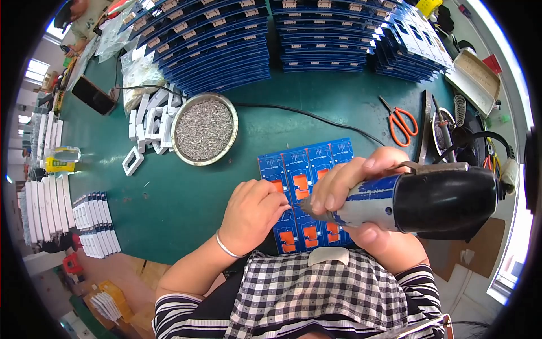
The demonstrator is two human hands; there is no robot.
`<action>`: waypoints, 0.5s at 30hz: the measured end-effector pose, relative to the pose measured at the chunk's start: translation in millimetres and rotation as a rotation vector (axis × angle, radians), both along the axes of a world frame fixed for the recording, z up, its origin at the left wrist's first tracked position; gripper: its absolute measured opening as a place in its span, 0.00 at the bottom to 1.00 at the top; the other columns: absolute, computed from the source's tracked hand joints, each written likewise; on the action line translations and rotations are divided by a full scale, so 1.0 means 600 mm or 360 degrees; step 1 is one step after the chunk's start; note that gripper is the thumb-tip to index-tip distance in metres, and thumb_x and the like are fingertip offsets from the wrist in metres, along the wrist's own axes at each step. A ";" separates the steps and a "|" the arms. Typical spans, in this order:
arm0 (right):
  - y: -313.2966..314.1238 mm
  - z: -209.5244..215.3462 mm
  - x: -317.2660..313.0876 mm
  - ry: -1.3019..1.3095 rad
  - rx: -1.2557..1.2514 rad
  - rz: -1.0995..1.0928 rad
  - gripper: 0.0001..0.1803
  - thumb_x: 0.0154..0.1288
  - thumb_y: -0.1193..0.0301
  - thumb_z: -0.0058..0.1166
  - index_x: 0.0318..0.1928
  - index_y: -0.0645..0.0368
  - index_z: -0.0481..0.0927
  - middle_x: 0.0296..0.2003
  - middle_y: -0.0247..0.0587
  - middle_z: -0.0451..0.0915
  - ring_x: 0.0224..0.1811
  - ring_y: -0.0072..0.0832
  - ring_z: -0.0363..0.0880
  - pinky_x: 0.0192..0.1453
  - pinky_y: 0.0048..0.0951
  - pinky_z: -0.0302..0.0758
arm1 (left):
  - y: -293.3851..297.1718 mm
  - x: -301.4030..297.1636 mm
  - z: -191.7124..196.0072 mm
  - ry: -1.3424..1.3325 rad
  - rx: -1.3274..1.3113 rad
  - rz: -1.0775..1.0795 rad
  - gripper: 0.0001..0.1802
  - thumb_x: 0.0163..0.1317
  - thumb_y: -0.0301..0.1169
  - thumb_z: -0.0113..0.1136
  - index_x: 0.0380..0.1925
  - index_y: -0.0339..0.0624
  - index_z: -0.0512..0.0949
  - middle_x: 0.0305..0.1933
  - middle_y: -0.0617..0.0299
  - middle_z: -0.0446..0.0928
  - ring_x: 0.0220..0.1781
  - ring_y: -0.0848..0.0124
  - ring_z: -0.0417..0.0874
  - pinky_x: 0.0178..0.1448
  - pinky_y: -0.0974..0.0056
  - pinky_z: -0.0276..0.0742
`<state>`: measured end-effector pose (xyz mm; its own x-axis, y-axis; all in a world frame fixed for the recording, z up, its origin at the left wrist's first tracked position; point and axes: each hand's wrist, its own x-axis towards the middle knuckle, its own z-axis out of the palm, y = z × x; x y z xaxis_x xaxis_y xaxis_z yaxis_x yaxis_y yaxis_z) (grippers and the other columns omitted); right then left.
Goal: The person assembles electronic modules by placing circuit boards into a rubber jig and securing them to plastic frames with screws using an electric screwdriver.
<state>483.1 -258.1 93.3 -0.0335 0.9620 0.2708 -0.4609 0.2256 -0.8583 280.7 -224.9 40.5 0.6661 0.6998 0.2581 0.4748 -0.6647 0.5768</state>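
Observation:
My right hand [342, 182] is wrapped round an electric screwdriver [443, 198] with a silver-and-blue front and a black rear. Its nose points left and down over a blue circuit board panel [327, 153] lying in front of me. Orange rectangles [287, 240] show through or on the panel in rows. My left hand [248, 213], with a bracelet at the wrist, rests at the panel's left side. Thumb and fingertips are pinched together close to the screwdriver's tip; what they hold, if anything, is too small to make out.
A bowl of small metal screws [204, 130] stands beyond my left hand, beside white plastic frames [151, 125]. Tall stacks of blue boards [322, 42] line the back. Orange-handled scissors [402, 127] and a soldering iron [443, 121] lie right. A black cable [305, 114] crosses the green table [169, 198].

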 end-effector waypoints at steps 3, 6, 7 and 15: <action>-0.004 0.000 0.005 -0.0016 -0.0044 -0.0013 0.33 0.54 0.58 0.71 0.51 0.47 0.61 0.31 0.39 0.76 0.37 0.36 0.79 0.45 0.42 0.77 | 0.003 0.000 0.004 0.0004 -0.0002 -0.0076 0.09 0.47 0.28 0.69 0.29 0.46 0.78 0.31 0.65 0.72 0.35 0.64 0.74 0.40 0.59 0.68; -0.001 -0.004 0.006 -0.0002 0.0014 -0.0007 0.33 0.55 0.59 0.71 0.52 0.47 0.61 0.31 0.39 0.76 0.37 0.36 0.79 0.45 0.42 0.77 | 0.003 0.001 0.007 0.0072 0.0031 -0.0107 0.10 0.47 0.29 0.69 0.29 0.46 0.78 0.31 0.65 0.72 0.35 0.64 0.74 0.40 0.59 0.68; -0.001 -0.004 0.007 -0.0003 0.0015 -0.0009 0.33 0.55 0.59 0.71 0.52 0.47 0.61 0.31 0.39 0.76 0.37 0.36 0.79 0.45 0.42 0.77 | 0.002 0.003 0.007 0.0092 0.0046 -0.0084 0.10 0.46 0.29 0.69 0.30 0.47 0.78 0.32 0.65 0.72 0.35 0.64 0.74 0.40 0.60 0.68; 0.007 0.000 -0.005 -0.0256 0.0278 0.0079 0.32 0.57 0.64 0.68 0.54 0.54 0.60 0.33 0.44 0.78 0.36 0.38 0.81 0.42 0.40 0.79 | 0.000 0.006 -0.007 0.0030 0.0078 -0.0024 0.11 0.46 0.30 0.69 0.30 0.47 0.78 0.32 0.65 0.71 0.37 0.64 0.73 0.41 0.59 0.70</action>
<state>480.2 -253.6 93.0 -0.1359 0.8971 0.4205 -0.3358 0.3576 -0.8714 284.0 -225.0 36.3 0.6817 0.6763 0.2791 0.4750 -0.6993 0.5342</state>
